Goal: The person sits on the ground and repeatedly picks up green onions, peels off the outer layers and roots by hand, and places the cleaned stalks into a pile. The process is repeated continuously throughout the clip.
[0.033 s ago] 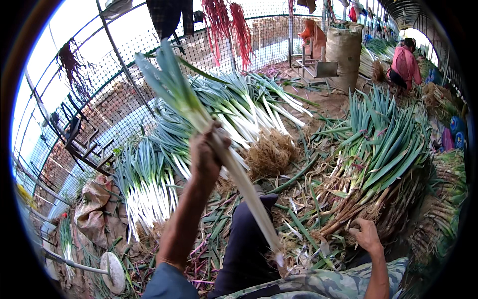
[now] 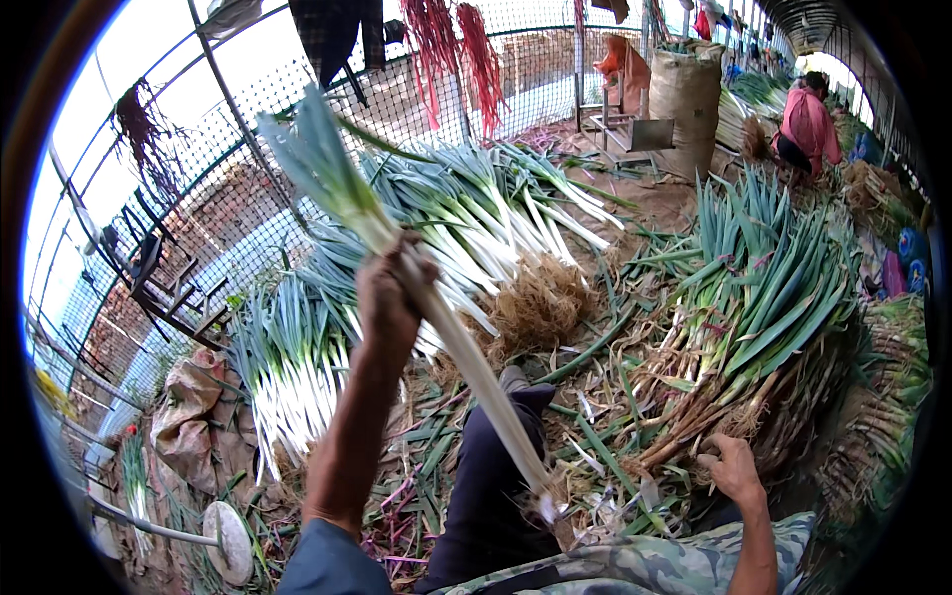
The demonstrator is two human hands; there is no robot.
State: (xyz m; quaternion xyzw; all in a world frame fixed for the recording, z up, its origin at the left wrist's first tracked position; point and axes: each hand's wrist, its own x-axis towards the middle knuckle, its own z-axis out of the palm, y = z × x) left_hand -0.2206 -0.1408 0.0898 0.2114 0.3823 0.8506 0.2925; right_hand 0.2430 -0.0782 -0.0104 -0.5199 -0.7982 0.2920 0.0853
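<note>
One leek (image 2: 474,377) tight in the raised left hand (image 2: 392,293), right hand (image 2: 735,470) low, apparently loose

Smooth leek (image 2: 458,342), rough woven sack (image 2: 684,111)

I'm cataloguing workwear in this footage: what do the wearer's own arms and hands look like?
The left hand is ungloved, its forearm bare down to a plain blue-grey cloth sleeve. The right hand is also ungloved, its visible forearm bare, no sleeve showing.
</note>
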